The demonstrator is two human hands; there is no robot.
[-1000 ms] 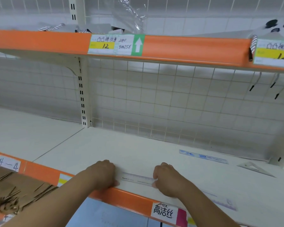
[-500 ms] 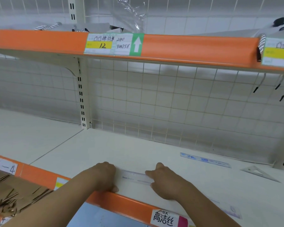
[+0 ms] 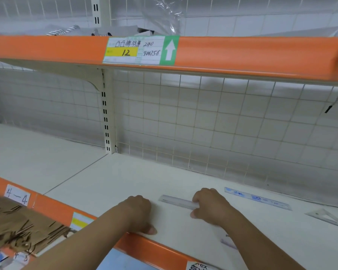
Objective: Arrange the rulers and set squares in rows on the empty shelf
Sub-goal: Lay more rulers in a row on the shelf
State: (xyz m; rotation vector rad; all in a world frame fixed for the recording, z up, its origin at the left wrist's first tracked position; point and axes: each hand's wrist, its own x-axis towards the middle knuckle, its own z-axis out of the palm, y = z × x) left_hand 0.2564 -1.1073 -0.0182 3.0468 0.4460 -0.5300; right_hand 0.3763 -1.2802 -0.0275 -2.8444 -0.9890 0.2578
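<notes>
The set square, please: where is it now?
In the head view, the set square lies on the shelf, far right, beside the blue ruler's right end.

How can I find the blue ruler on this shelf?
Find the cream shelf below the orange rail. Behind and right of the right hand lies the blue ruler. Only it has blue print; the clear ruler in that hand has none, and the set square is a triangle.

Upper orange shelf strip (image 3: 47, 47), white paper price label (image 3: 133, 50): we read "12" on yellow, then handwritten "240" and "904756".
Green panel (image 3: 169, 50) of that label: white up-arrow.
Lower shelf's orange front strip (image 3: 53, 208), white paper tag (image 3: 17, 196): "4—4".
White sticker at the bottom edge (image 3: 200, 266): we read only "rex".
</notes>
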